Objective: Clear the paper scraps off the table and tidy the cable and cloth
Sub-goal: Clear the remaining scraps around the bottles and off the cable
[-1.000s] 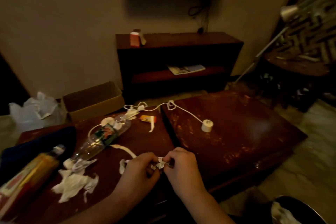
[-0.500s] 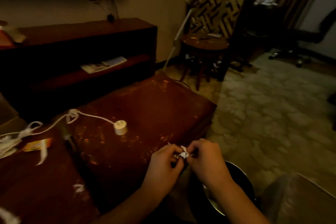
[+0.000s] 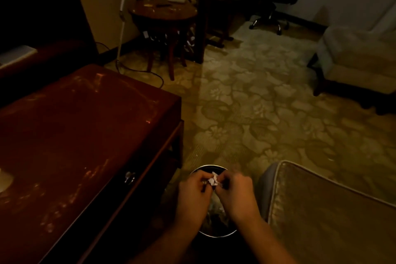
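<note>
Room: dim light is falling on a patterned carpet, which is spreading from the near middle out to the far right.
Counter: a dark red wooden counter is filling the left side, and a metal ring pull is hanging on its near-right drawer front.
Bin: a round bin with a shiny rim is standing on the floor just right of the counter, between it and a cushioned seat at the near right. Something pale is showing inside it, too dark to identify.
Paper scrap: a small crumpled white paper scrap is being held off the counter, over the bin's far rim.
Left grip: the person's left grip is pinching the paper scrap from the left, fingers curling in.
Right grip: the right grip is pinching the same scrap from the right, fingers curling in too.
Far side: a round side table is standing by the wall, an office chair is sitting to its right, and a pale armchair is standing at the far right.
</note>
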Motion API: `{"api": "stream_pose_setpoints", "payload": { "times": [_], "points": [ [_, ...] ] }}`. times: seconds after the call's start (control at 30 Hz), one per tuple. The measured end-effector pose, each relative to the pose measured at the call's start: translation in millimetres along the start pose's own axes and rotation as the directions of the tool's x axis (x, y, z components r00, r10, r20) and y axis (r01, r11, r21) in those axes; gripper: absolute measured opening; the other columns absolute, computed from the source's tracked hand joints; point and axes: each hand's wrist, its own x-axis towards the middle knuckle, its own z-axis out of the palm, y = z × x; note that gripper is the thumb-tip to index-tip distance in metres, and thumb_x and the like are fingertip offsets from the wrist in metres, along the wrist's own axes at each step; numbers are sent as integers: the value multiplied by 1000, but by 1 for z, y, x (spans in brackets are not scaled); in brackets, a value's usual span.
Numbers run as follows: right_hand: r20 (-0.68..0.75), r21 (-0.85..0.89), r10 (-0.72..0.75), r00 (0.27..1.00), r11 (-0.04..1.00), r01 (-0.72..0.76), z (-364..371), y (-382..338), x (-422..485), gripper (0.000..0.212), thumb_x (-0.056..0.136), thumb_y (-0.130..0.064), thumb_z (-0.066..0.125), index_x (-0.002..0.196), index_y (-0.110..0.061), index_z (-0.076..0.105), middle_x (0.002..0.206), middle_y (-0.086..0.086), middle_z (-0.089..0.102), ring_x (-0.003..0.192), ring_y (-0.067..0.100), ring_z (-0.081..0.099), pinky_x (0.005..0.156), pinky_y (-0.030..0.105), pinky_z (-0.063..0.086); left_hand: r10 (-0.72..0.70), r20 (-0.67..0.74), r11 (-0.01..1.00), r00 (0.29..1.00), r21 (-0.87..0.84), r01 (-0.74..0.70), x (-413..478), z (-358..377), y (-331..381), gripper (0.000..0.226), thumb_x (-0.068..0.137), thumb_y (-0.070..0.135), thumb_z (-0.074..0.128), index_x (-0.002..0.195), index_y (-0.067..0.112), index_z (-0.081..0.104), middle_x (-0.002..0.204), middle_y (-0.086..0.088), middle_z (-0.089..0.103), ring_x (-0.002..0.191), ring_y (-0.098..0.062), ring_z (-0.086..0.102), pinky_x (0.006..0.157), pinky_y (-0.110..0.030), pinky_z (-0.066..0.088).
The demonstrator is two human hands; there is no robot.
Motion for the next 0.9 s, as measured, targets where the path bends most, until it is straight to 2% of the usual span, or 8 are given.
{"api": "stream_pose_setpoints", "payload": {
  "times": [0.1,0.27,0.43,0.5,0.57,0.67,0.77,0.9],
  "points": [
    [-3,1,21,1000,1000,-21,14,22,6,12,83,-16,76,90,-26,76,84,-12,70,73,-2,63,64,0,39,-62,1,998,998,-10,62,6,10,-15,24,87,10,70,94,33,72,90,17,73,85,5,69,79,-26,59],
    [-26,22,31,999,999,-30,24,36,7,28,80,-10,74,103,-24,77,98,-10,74,80,0,65,73,7,44,-123,95,990,988,-52,128,5,5,-35,44,88,2,69,121,29,64,120,9,69,99,-2,70,85,-32,61],
    [-86,80,18,996,997,-11,15,17,-4,31,82,-2,72,104,-22,77,103,-5,70,78,-2,60,78,11,48,-132,137,991,982,7,133,-13,-36,-37,44,92,2,66,119,37,62,116,15,67,95,3,69,72,-14,56],
    [-34,94,-15,999,995,18,21,-17,-18,28,83,-5,71,103,-25,76,104,-8,67,84,3,62,82,16,50,-108,137,993,985,71,99,-29,-62,-30,47,90,-2,65,111,40,61,108,20,69,89,10,68,73,-9,52],
    [63,142,-156,986,979,145,29,-70,-36,25,86,-8,68,101,-27,76,104,-11,65,92,5,62,89,20,49,-81,113,987,990,144,65,-48,-89,-22,45,89,-3,62,108,37,64,107,20,70,91,10,67,77,-7,47],
    [236,185,-420,876,905,384,36,-154,-59,24,94,-11,59,105,-26,74,108,-11,60,99,5,58,91,18,47,-117,-3,959,993,261,114,-79,-143,-8,24,95,20,59,115,33,59,110,18,66,106,-3,65,83,-11,41],
    [443,119,-558,702,812,571,40,-231,-81,22,97,-18,60,112,-29,71,111,-11,57,101,7,55,95,26,48,-129,-173,967,976,194,162,-127,-225,0,15,90,18,59,95,31,62,86,11,73,81,-7,70,71,-22,53],
    [556,106,-632,540,698,708,68,-320,-127,22,95,-25,64,114,-33,71,116,-11,57,104,12,58,94,30,53,-170,-300,953,939,192,235,-205,-325,4,27,88,13,54,96,35,67,77,6,73,62,-9,68,67,-31,57]
  ]
}}
